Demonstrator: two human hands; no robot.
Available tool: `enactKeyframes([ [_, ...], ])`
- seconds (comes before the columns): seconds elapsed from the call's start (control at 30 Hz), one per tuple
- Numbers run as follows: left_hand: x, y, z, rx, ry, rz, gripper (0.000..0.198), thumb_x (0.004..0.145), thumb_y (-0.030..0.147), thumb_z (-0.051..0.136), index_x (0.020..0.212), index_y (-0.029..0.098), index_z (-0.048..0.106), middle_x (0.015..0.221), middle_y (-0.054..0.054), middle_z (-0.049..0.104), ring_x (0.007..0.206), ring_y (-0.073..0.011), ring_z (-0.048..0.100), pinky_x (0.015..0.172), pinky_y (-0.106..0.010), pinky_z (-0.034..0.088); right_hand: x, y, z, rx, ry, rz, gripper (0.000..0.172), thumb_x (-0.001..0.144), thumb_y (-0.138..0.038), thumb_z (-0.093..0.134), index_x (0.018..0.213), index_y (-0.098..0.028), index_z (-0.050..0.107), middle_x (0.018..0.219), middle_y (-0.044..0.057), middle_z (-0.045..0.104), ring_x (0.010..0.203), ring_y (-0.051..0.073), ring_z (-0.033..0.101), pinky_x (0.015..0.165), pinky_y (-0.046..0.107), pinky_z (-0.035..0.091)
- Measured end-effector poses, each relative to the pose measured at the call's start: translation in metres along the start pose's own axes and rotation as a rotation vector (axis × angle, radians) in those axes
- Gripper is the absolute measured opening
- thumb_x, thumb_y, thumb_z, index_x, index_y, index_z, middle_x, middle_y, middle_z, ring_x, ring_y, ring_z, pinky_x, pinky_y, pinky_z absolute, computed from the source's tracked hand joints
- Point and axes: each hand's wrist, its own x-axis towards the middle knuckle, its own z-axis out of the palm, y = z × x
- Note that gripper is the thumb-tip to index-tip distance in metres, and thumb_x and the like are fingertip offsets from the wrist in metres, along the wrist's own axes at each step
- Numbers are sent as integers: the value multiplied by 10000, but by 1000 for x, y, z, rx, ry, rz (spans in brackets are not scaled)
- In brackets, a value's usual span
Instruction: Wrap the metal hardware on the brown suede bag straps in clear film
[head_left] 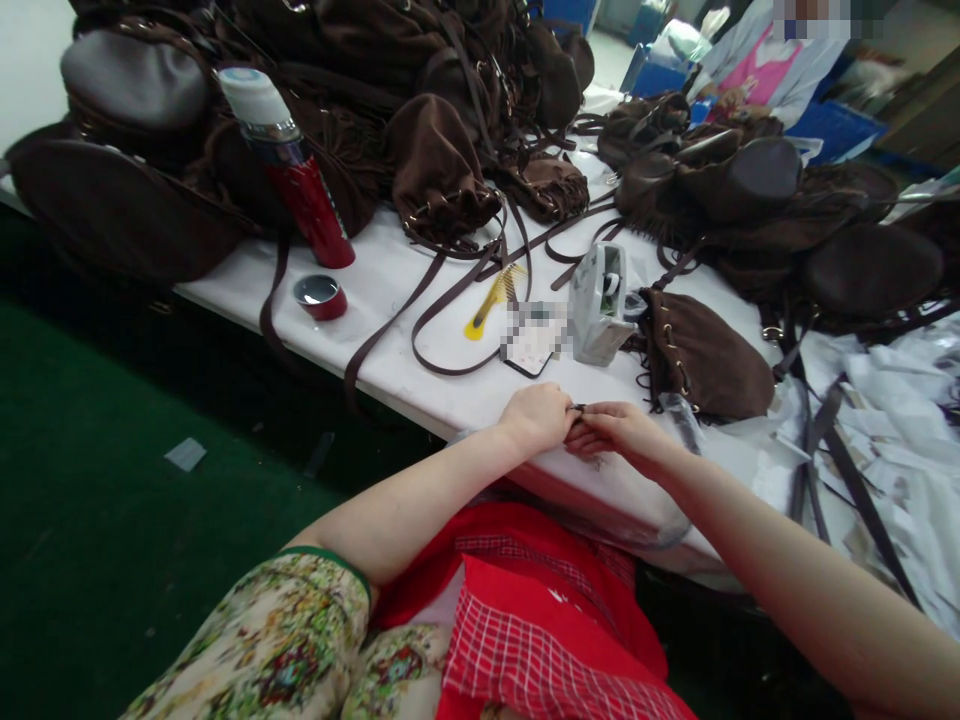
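At the table's front edge my two hands meet with fingers closed. My left hand (541,415) grips one end of a small dark piece (577,408), too small for me to name. My right hand (611,430) pinches its other end, with the fingers curled beneath. Right of them, a brown suede drawstring bag (709,355) with a row of metal eyelets lies on its side. Just beyond my hands are a phone (532,345) and a pale open-fronted container (600,305).
A yellow brush (491,305), a roll of tape (320,297) and a red spray can (311,190) stand or lie on the white table (390,325). Brown bags (442,165) pile up behind, their straps trailing. Loose white paper (892,470) covers the right side. A person (772,65) is across the table.
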Motion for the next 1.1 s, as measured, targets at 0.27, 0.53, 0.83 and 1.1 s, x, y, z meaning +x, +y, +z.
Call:
enactKeyframes([
  [0.27, 7, -7, -6, -41, -55, -36, 317, 864, 402, 463, 890, 218, 721, 919, -71, 712, 843, -205, 661, 687, -263, 486, 5, -13, -1, -107, 60, 85, 224, 879, -228, 522, 806, -84, 678, 736, 147, 734, 595, 168, 698, 488, 197, 527],
  [0.53, -3, 2, -16, -46, -54, -116, 298, 821, 347, 492, 913, 170, 713, 920, -110, 710, 868, -238, 670, 706, -284, 516, 21, -19, 6, -327, 298, 104, 245, 826, -164, 581, 584, -131, 594, 476, 46, 641, 356, 93, 556, 300, 140, 371],
  [0.83, 5, 15, -13, 30, -45, -72, 301, 845, 246, 480, 1005, 114, 698, 1003, -154, 682, 955, -257, 657, 790, -315, 530, 20, -40, 11, -355, 198, 166, 205, 847, -110, 499, 670, -114, 603, 617, 98, 693, 535, 113, 648, 544, 194, 550],
  [1.1, 10, 8, -18, 50, -57, -48, 287, 871, 196, 442, 946, 126, 711, 934, -129, 703, 912, -242, 672, 757, -299, 532, 21, -47, 5, -822, 300, 57, 221, 798, -240, 550, 605, -146, 608, 580, 82, 668, 539, 170, 632, 508, 247, 464],
])
